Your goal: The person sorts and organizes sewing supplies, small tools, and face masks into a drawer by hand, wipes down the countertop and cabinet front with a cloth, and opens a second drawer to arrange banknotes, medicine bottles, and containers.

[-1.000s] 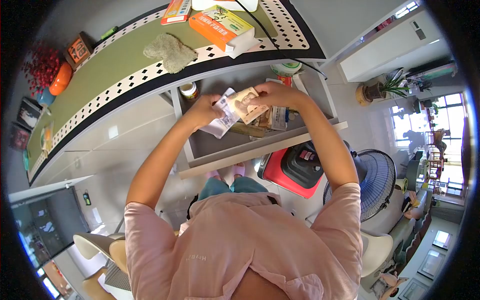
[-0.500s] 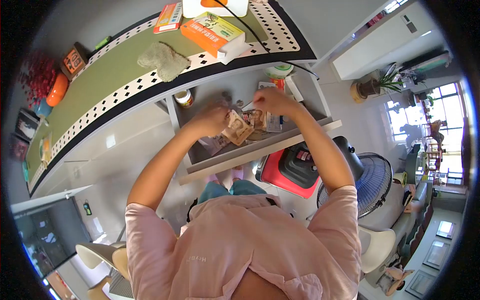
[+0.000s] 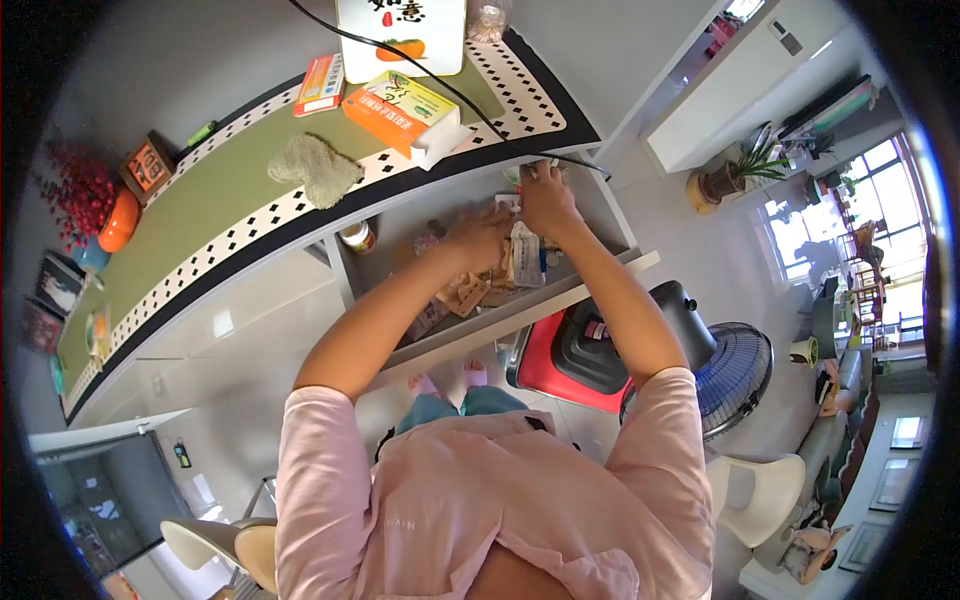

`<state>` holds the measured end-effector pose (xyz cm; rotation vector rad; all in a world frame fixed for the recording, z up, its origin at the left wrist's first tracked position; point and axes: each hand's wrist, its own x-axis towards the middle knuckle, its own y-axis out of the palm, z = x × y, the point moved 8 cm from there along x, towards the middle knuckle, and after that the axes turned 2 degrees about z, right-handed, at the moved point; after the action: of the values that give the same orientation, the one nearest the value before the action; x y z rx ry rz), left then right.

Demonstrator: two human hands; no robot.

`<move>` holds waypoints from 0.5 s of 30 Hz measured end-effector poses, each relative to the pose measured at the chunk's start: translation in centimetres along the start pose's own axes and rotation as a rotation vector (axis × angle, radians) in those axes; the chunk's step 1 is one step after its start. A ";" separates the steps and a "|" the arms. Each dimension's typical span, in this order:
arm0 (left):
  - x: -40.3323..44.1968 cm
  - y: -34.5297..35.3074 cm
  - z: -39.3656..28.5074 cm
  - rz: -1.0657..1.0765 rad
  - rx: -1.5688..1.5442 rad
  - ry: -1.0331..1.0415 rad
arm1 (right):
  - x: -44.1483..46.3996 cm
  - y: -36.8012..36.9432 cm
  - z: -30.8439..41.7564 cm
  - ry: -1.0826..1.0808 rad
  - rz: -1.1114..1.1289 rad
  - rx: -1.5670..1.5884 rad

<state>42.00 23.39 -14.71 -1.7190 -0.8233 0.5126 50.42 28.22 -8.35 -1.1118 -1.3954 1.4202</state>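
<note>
My left hand (image 3: 482, 240) is inside the pulled-out drawer (image 3: 375, 272), fingers stretched out over a loose pile of papers. A tan banknote-like paper (image 3: 463, 294) lies under and in front of it. Beside its fingertips rests a pale printed slip (image 3: 525, 255). My right hand (image 3: 547, 205) is at the back right of the drawer, its fingers curled; what they grip, if anything, is hidden. A green-and-white round container (image 3: 512, 175) shows partly behind that hand. In the drawer's left corner stands a small white-capped bottle (image 3: 357, 236).
On the counter above lie a grey-green cloth (image 3: 315, 172), an orange-and-yellow box (image 3: 405, 115) and a smaller orange box (image 3: 320, 84). A black cable (image 3: 450, 88) hangs across the drawer's right corner. Below right are a red-and-black bin (image 3: 570, 360) and a fan (image 3: 735, 380).
My right hand has moved back toward the round container. My left hand has shifted right over the papers, its fingers now stretched out. The whole view has shifted a little.
</note>
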 end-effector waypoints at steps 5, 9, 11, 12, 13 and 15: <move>-1.6 0.2 -0.8 0.272 -0.055 -0.047 | 0.2 1.2 -0.7 -0.016 -0.095 -0.003; -2.7 -1.1 -0.7 0.058 -0.206 0.045 | 0.0 2.3 0.9 -0.229 0.147 0.169; -3.0 -0.8 0.0 0.129 -0.212 -0.017 | -1.0 -0.2 2.5 -0.245 0.162 0.259; -3.4 -1.0 0.0 0.167 -0.217 -0.047 | -1.4 -0.8 3.4 -0.251 0.172 0.305; -3.8 -1.5 -0.2 0.183 -0.245 -0.065 | -1.0 -1.0 3.0 -0.158 0.095 0.265; -4.8 -2.8 -0.5 0.213 -0.300 -0.104 | 0.2 -0.9 2.1 0.025 -0.060 0.186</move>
<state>38.42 19.89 -12.20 -2.0859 -0.8263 0.6518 48.28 27.91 -7.50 -0.9572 -1.2418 1.4555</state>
